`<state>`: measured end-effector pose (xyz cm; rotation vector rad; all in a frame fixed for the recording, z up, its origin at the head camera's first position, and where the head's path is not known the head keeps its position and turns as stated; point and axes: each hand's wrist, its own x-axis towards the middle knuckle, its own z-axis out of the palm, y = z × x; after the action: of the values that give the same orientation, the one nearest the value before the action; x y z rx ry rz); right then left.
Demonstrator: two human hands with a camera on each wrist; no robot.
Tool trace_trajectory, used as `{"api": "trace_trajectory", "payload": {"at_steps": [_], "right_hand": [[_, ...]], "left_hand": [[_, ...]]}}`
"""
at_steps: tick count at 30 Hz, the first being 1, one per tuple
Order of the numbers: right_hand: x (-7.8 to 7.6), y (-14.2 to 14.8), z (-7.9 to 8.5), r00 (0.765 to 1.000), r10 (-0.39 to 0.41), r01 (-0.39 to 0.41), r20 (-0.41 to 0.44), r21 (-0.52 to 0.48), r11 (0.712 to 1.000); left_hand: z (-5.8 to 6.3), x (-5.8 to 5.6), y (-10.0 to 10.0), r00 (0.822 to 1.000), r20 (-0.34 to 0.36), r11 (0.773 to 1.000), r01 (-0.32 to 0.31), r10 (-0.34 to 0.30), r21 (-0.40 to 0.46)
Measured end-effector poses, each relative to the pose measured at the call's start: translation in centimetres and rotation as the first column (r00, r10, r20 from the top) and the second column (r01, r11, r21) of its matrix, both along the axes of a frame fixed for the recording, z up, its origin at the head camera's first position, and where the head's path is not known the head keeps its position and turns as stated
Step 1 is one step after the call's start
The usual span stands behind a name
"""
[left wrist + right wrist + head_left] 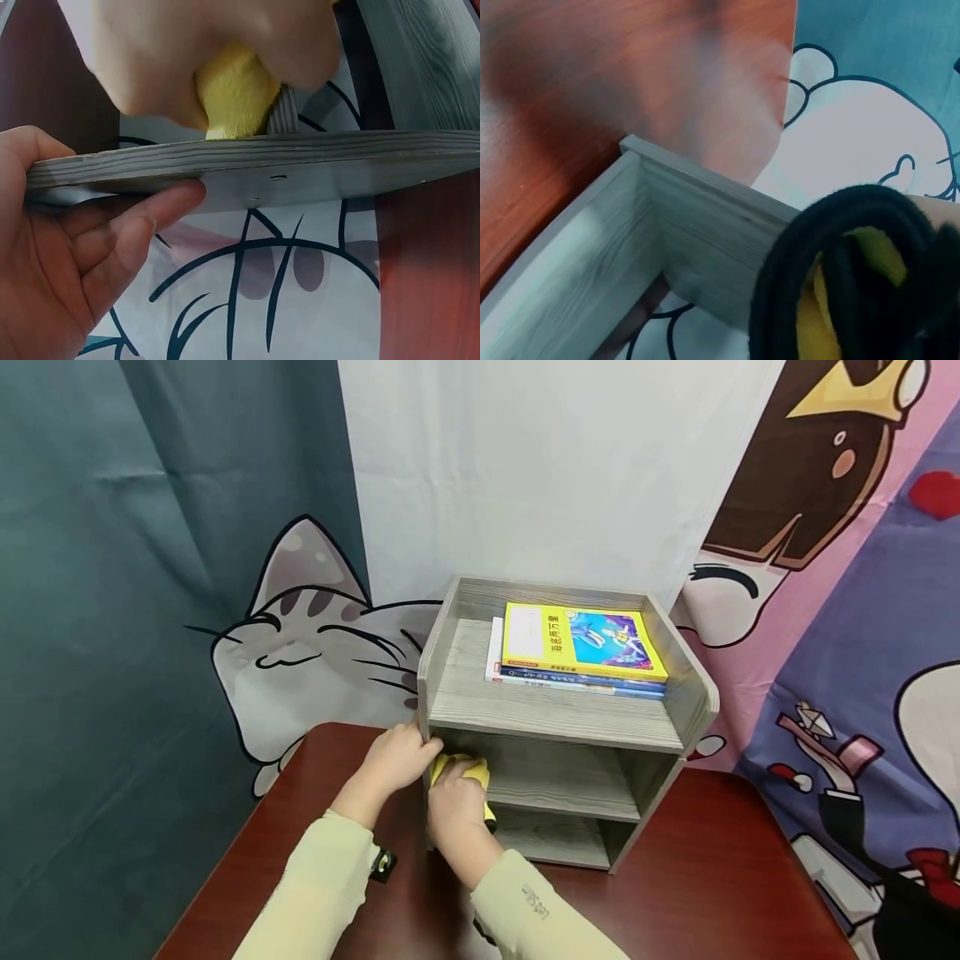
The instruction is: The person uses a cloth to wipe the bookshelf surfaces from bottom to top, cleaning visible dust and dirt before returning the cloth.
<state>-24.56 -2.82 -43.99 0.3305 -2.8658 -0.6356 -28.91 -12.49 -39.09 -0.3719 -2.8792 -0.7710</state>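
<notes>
ok so I basically counted one left hand (395,758), one right hand (457,806), two pale sleeves (318,872), one yellow-and-black cloth (238,94), one grey shelf unit (480,647) with three levels (562,777), one table (712,843), one cartoon cat (315,685) and at least three books (534,635)

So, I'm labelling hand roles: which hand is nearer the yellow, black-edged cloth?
Right. The right hand grips the cloth beside the grey wood-grain shelf's left panel; the left hand holds that panel, apart from the cloth.
</notes>
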Motion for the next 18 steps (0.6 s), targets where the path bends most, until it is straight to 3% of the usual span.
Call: {"api": "trace_trajectory", "payload": {"at_steps": [6,13,18], "right_hand": [[-1.0,0.0,0.7,0.992,-0.037,0.046,0.122,-0.074,0.996],[-1.2,0.8,0.6,0.997,0.007,-0.002,0.083,-0.066,0.998],[-1.4,2.6,0.9,0.992,-0.015,0.027,0.129,-0.091,0.996]], "left_hand": [[0.0,0.0,0.0,1.000,0.012,1.000,0.013,-0.012,-0.009],[0.2,0.1,0.1,1.000,-0.007,1.000,-0.012,0.012,-0.012],[0.2,0.0,0.0,0.999,0.021,0.999,-0.024,0.025,-0.026]]}}
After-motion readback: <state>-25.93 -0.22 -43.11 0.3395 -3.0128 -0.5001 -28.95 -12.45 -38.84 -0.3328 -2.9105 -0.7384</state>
